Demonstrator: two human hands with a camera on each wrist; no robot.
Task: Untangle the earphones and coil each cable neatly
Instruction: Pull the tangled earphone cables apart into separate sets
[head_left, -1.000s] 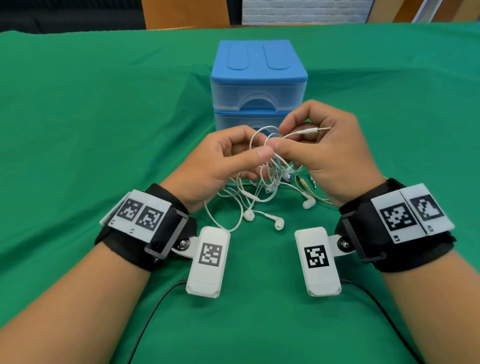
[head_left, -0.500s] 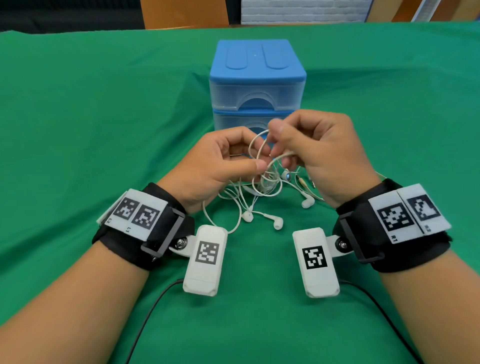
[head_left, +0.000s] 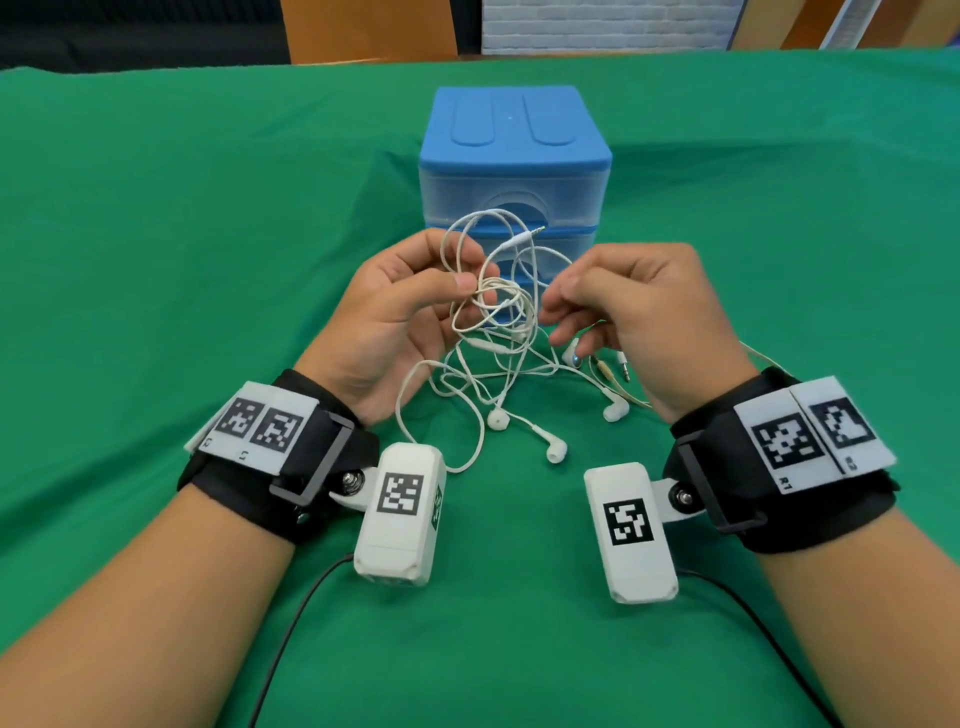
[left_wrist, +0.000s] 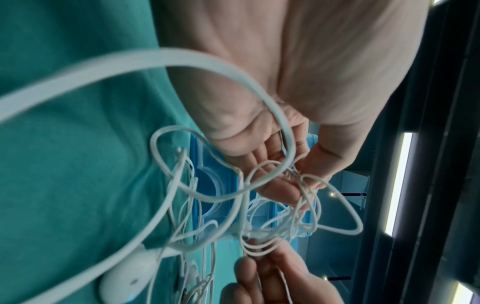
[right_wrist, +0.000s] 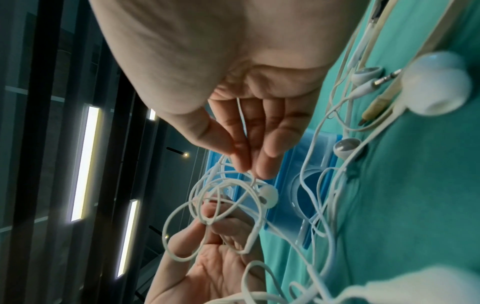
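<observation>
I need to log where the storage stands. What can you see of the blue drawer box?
The blue drawer box stands upright on the green cloth, beyond both hands. It looks like plastic: an opaque blue lid with two oval recesses, two translucent drawers stacked below, each with a curved handle cut-out. Both seem closed. The raised earphone cables partly hide the lower drawer.

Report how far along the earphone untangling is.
Done: nothing is coiled yet. One jack plug sticks up clear of the knot.
In hand: the left hand pinches the raised white tangle; the right hand pinches a strand beside it.
Left: earbuds and two more plugs lie crossed on the green cloth; every cable needs separating and coiling.
</observation>
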